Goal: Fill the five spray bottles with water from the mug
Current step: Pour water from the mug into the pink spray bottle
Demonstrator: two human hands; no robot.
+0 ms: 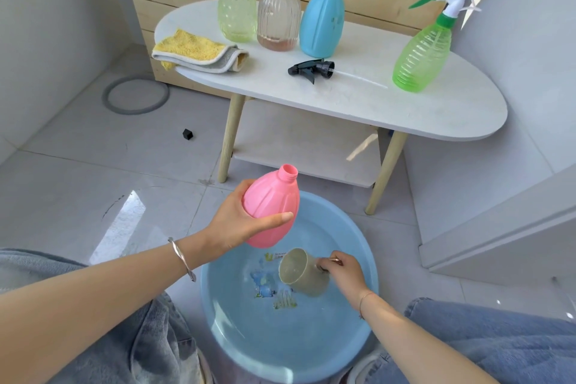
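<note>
Tiled floor, basin lettering illegible, left hand holding pink bottle

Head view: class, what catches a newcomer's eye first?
The uncapped pink bottle, gripped by the left hand over the blue basin, stands out first. Below it the right hand holds the mug tilted in the basin. Behind, four more bottles stand on the white table.

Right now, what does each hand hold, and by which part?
The left hand holds the pink bottle around its lower body; the right hand holds the mug by its handle.
</note>
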